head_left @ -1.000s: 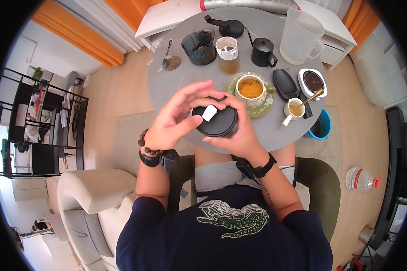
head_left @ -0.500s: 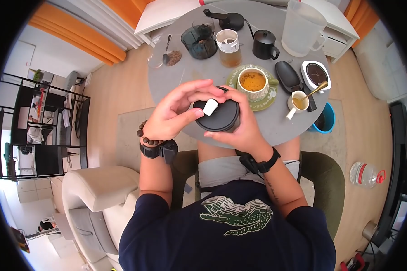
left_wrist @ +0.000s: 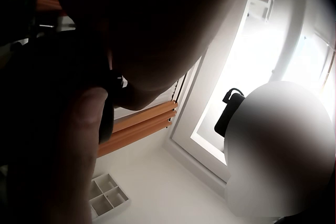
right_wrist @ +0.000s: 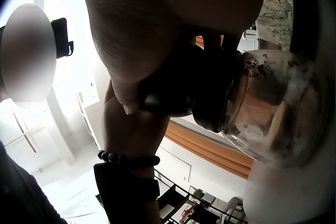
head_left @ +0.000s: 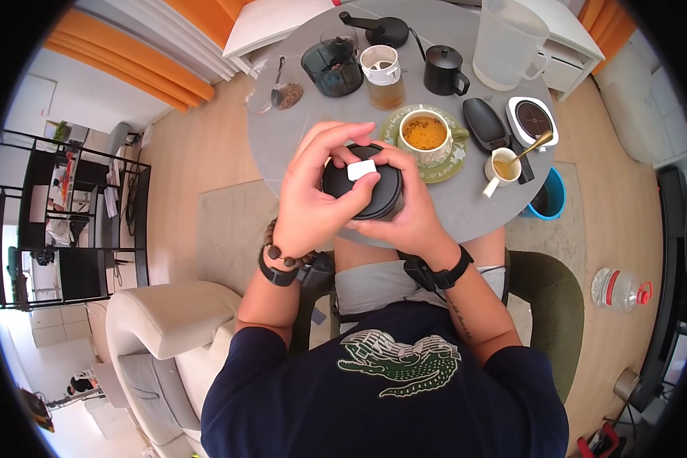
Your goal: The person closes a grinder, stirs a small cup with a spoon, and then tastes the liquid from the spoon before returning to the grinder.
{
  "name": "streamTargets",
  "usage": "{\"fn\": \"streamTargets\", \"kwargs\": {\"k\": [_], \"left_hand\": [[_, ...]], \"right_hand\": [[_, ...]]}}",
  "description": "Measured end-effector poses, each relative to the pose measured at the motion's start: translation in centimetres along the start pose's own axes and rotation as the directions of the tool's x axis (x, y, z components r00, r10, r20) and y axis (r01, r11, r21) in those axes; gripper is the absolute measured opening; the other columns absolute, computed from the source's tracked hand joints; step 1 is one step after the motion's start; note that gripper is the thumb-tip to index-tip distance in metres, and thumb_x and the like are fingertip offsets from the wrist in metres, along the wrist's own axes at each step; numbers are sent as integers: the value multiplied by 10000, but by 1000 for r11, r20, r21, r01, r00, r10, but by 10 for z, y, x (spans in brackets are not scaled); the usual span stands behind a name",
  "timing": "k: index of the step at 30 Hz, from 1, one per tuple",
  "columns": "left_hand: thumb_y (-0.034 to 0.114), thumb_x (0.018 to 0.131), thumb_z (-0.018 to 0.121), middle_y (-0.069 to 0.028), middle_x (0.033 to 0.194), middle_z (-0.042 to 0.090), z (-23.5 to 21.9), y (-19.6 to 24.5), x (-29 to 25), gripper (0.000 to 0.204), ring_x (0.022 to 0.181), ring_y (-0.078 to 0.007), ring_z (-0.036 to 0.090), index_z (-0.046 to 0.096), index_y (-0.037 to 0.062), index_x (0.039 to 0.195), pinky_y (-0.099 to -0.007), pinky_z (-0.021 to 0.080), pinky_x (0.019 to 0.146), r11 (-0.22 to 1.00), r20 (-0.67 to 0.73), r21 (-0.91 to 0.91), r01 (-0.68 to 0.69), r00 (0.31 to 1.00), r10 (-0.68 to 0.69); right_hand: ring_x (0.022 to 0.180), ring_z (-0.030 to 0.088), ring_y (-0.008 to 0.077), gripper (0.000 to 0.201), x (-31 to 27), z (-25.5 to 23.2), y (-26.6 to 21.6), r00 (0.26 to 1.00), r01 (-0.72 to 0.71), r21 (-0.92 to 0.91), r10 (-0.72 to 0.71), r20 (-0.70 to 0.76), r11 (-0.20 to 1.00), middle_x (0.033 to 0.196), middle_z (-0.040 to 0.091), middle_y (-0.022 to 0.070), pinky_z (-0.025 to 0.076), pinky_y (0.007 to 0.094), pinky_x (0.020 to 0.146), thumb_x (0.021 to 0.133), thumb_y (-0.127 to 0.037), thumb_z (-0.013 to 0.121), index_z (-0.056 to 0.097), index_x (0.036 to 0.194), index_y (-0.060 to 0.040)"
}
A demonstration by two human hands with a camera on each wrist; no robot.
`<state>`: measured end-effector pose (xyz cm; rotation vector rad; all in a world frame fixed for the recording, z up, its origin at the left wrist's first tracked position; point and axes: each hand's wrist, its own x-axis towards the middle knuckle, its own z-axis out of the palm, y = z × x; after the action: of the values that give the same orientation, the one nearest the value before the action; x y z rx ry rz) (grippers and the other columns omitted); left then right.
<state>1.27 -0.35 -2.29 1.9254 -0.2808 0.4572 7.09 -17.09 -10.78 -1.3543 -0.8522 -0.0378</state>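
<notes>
Close over the table's near edge is a glass jar (right_wrist: 278, 111) with a black top (head_left: 387, 187). Dark specks cling to its glass in the right wrist view. My right hand (head_left: 414, 225) grips it from the right side, fingers at the far edge and thumb at the near edge. On the top sits a small white knob (head_left: 361, 169), which my left hand (head_left: 309, 195) pinches between thumb and curled fingers. The left wrist view is mostly dark, with a thumb (left_wrist: 86, 124) beside a black shape.
Beyond the hands, a cup of amber liquid (head_left: 424, 133) stands on a green saucer (head_left: 449, 169). To its right are a small pitcher with a spoon (head_left: 503, 169), a scale (head_left: 532, 122) and a black scoop-like dish (head_left: 485, 122). Farther back stand a black pot (head_left: 443, 72) and a large jug (head_left: 507, 46).
My left hand has shifted right and rotated, and the white knob has turned from slanted to nearly level. My right hand keeps its grip on the jar.
</notes>
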Motion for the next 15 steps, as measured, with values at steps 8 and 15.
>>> {"fn": "streamTargets", "kwargs": {"k": [8,15], "left_hand": [[-73,913,735,-159,1359,668,23,3,0,652,1131,-187,710,568,-3,1540,-335,557,998,980,-176,188,-70,979,104],[7,957,741,-255,1571,577,-2,1,2,803,1345,-291,674,380,-10,1675,-439,494,1189,991,100,-131,-39,994,52]], "right_hand": [[1344,649,387,907,-1,-1,3,1000,24,-22,-24,-5,999,1529,599,197,519,466,1133,665,-209,1037,532,1412,-112],[1351,649,379,926,-3,-2,4,1000,-18,-9,18,15,1000,1538,598,192,523,464,1131,664,-250,1048,531,1419,-112]]}}
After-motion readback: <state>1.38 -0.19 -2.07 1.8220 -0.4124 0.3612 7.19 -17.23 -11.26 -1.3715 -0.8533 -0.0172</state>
